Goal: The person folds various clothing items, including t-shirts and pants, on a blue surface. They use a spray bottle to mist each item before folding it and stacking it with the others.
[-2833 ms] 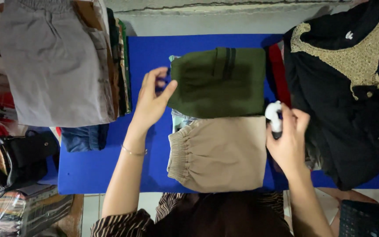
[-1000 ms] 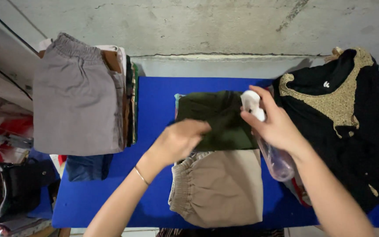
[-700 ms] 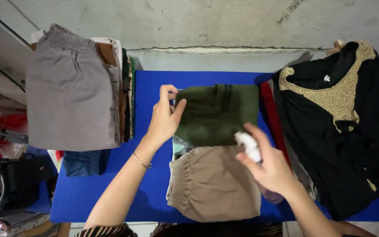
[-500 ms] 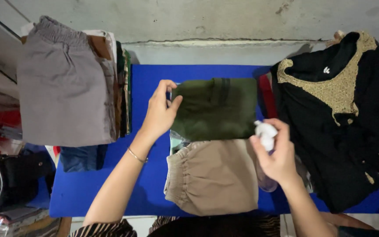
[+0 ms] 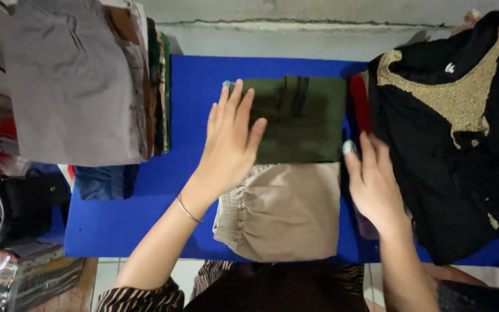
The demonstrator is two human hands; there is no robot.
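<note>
A folded dark green garment [image 5: 304,118] lies on the blue table [image 5: 145,219], with a folded beige garment [image 5: 287,211] with an elastic waist just in front of it. My left hand [image 5: 229,144] rests flat on the green garment's left edge, fingers spread and holding nothing. My right hand [image 5: 373,185] is at the right edge of both garments, next to the black garment. It covers a spray bottle [image 5: 348,148]. Only the bottle's white cap shows at my fingertips, and a bit of its body below my wrist.
A stack of folded clothes topped by a grey piece [image 5: 76,86] stands at the left. A black garment with gold trim [image 5: 451,127] covers the right side. A red cloth [image 5: 360,104] peeks out beside it. A blue folded piece [image 5: 105,182] and a black bag [image 5: 24,199] lie at the lower left.
My right hand has carried the spray bottle from above the green garment down to the garments' right edge. My left hand has flattened on the green garment's left edge.
</note>
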